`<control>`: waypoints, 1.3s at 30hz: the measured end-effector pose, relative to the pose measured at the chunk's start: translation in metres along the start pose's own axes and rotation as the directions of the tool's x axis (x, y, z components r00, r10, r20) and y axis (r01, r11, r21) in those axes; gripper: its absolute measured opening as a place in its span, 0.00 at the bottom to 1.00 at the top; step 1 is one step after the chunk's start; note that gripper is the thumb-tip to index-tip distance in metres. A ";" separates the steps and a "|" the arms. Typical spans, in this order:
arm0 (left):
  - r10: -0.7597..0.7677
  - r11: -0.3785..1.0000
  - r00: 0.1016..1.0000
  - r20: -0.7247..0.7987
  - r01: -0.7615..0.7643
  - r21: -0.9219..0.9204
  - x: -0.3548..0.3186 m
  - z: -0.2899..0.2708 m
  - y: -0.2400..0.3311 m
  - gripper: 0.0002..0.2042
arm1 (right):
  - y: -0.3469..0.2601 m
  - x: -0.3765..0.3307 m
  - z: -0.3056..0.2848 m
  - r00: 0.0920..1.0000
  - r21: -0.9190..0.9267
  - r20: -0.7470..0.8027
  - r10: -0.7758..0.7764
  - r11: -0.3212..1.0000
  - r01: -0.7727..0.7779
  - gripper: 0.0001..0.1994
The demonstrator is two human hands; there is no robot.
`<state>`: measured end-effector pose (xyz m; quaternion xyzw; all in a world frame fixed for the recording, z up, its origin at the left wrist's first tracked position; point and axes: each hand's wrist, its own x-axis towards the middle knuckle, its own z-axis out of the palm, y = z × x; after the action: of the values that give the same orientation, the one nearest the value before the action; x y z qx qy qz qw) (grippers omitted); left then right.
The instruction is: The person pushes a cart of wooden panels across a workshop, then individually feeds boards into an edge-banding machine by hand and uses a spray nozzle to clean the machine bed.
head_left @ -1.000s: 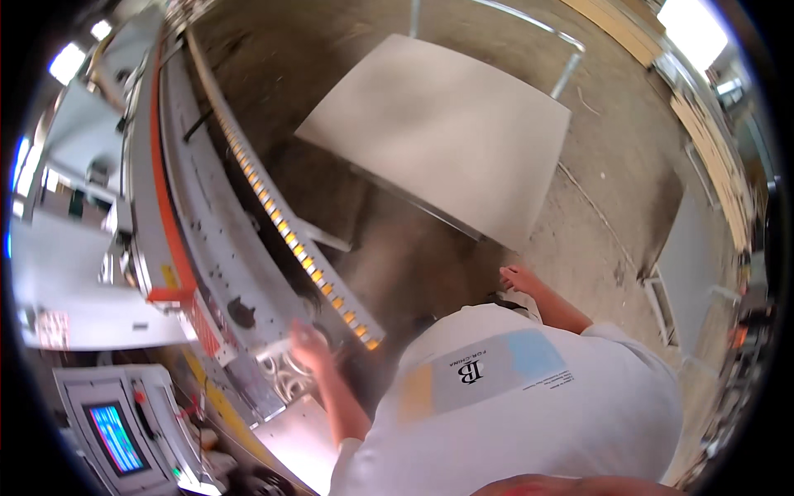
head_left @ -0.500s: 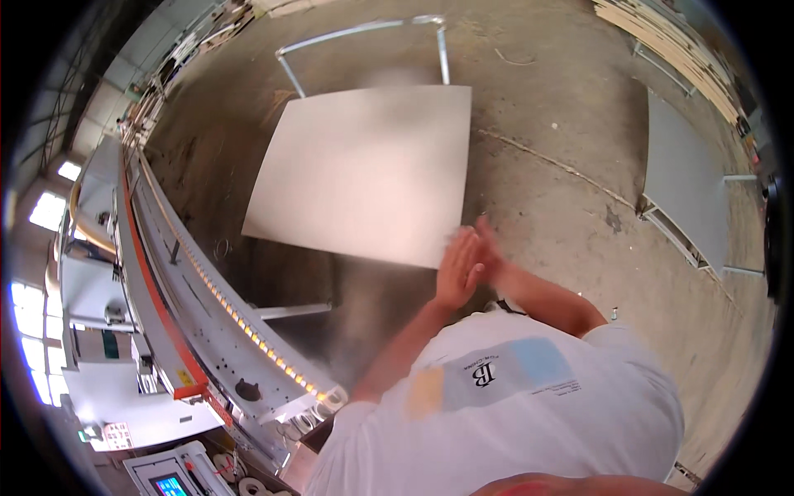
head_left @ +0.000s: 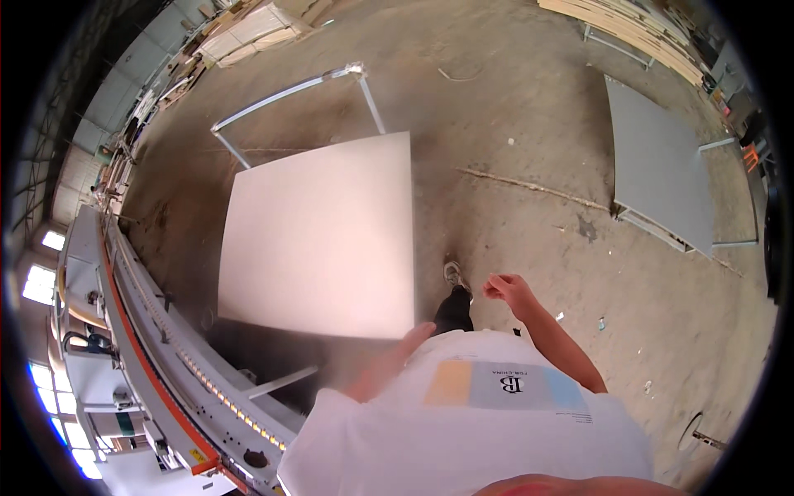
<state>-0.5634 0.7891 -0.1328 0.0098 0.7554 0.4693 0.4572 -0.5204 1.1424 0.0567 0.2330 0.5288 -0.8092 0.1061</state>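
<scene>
Lettering [head_left: 513, 383] marks the shirt [head_left: 463, 446]; the right hand [head_left: 509, 291], loosely curled, empty, has parted from the left hand [head_left: 412, 340], its blurred grip unclear.

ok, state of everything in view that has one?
Left hand: blurred, at white board's near right corner; contact unclear
Right hand: raised, fingers partly curled, seemingly empty
White board: lying flat
Grey board: lying flat, metal-framed
Long machine: running or not, can't tell
Timber: stacked
</scene>
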 end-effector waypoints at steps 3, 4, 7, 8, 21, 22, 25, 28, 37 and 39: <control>0.096 0.955 0.995 0.018 -0.097 0.279 0.055 -0.018 0.047 0.26 | 0.004 0.050 -0.048 0.996 -0.087 -0.084 0.011 0.996 -0.018 0.17; 0.064 0.935 0.996 0.067 -0.083 0.345 0.073 -0.026 0.065 0.24 | 0.003 0.064 -0.059 0.993 -0.146 -0.114 0.042 0.988 -0.059 0.18; -0.119 0.877 0.988 0.094 0.060 0.476 0.121 -0.053 0.186 0.17 | 0.027 0.106 -0.116 0.936 -0.386 -0.269 0.227 0.865 -0.321 0.28; -0.105 0.887 0.990 0.092 0.051 0.459 0.137 -0.066 0.206 0.15 | 0.029 0.116 -0.128 0.925 -0.471 -0.277 0.260 0.802 -0.367 0.28; 0.069 0.876 0.997 -0.023 -0.072 -0.477 0.369 -0.195 0.417 0.13 | 0.022 0.336 -0.300 0.896 -0.487 -0.309 0.318 0.757 -0.436 0.31; 0.050 0.893 0.990 -0.133 -0.104 -0.437 0.380 -0.208 0.428 0.14 | -0.020 0.360 -0.297 0.924 -0.515 -0.206 0.321 0.767 -0.382 0.32; 0.030 0.921 0.916 -0.400 -0.181 -0.345 0.393 -0.242 0.479 0.17 | -0.147 0.421 -0.284 0.938 -0.595 -0.013 0.345 0.751 -0.285 0.31; -0.085 0.880 0.838 -0.539 -0.190 -0.435 0.418 -0.276 0.539 0.17 | -0.183 0.487 -0.324 0.914 -0.710 -0.050 0.402 0.630 -0.316 0.25; -0.157 0.851 0.288 -0.945 -0.447 -0.278 0.502 -0.391 0.648 0.22 | -0.382 0.666 -0.342 0.969 -0.865 -0.066 0.239 0.471 -0.175 0.12; -0.136 0.685 0.328 -0.935 -0.650 -0.328 0.519 -0.392 0.724 0.24 | -0.418 0.704 -0.343 0.987 -0.925 0.019 0.161 0.377 -0.044 0.15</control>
<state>-1.4396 1.1499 0.0893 -0.2823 0.6375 0.6986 -0.1610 -1.2156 1.6803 -0.0645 0.1240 0.8667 -0.3827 0.2950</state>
